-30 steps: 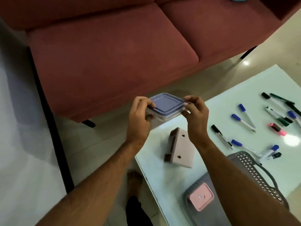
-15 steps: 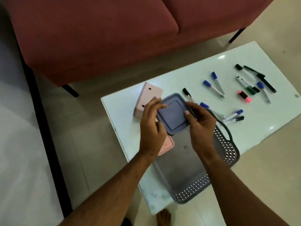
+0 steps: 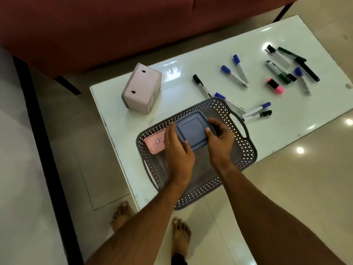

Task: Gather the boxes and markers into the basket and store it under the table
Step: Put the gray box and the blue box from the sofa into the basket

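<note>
Two hands hold one box with a blue lid (image 3: 192, 131) inside the gray basket (image 3: 242, 148). The left hand (image 3: 178, 150) grips the box on its left side, with the fingers bent over the near edge and the thumb up along the side. The right hand (image 3: 219, 139) grips the right side, with the fingers bent over the far right corner and the thumb lying on the lid. Both hands touch the box. You cannot tell if the box sits on the basket floor.

One pink box (image 3: 155, 144) lies in the basket too, just beside the blue one, by the left wall. The basket sits on the white table (image 3: 181, 81), and its near end sticks out past the table edge.

One more pink box (image 3: 141, 90) stands on the table, apart from the basket. Many markers (image 3: 238, 73) lie loose on the table on the right. Some have blue caps, some black, some green, and one is short and pink (image 3: 275, 86). A few markers lie right next to the basket handle.

Two bare feet (image 3: 180, 236) stand on the floor by the table.
</note>
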A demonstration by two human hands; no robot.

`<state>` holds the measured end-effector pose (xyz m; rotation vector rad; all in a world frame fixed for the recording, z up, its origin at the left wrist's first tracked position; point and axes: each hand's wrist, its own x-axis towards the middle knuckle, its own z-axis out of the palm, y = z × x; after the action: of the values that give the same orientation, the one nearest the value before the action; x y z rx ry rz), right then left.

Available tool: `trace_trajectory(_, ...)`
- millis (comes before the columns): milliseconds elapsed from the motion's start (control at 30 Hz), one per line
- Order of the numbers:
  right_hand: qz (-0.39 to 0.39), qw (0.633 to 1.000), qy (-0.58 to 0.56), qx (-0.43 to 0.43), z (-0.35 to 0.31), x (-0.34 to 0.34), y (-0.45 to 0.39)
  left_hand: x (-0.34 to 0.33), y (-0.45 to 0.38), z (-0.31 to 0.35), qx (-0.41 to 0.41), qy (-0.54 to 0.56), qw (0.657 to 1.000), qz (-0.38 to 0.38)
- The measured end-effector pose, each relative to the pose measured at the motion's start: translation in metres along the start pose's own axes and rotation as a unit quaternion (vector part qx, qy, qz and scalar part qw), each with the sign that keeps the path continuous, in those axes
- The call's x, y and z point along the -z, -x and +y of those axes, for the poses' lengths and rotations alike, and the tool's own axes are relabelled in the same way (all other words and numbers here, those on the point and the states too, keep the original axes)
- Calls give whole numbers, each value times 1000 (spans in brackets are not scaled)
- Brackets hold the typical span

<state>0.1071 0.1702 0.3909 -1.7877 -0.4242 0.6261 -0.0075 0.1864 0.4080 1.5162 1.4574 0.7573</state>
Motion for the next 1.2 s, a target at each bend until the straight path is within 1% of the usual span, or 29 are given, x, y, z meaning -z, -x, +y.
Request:
trace_trajectory(233,-17,998,59,0,19,-14,-9,-12,-8,-10,16,-63,998,17)
trace_trajectory(500,-45,996,77,10,24,-13,-14,-17,-19,-13,6,-110,994,20)
trace_trajectory(767,-86,992,93,15,23,-12,-18,-27,-19,-14,9,-148,988,50)
trace_trajectory(1000,-102,989,108,23,24,-9,-20,-31,-14,-11,7,-192,980,51)
trace_trajectory(1200,-113,987,114,26,22,-7,-20,-31,-17,-7,5,-205,977,60)
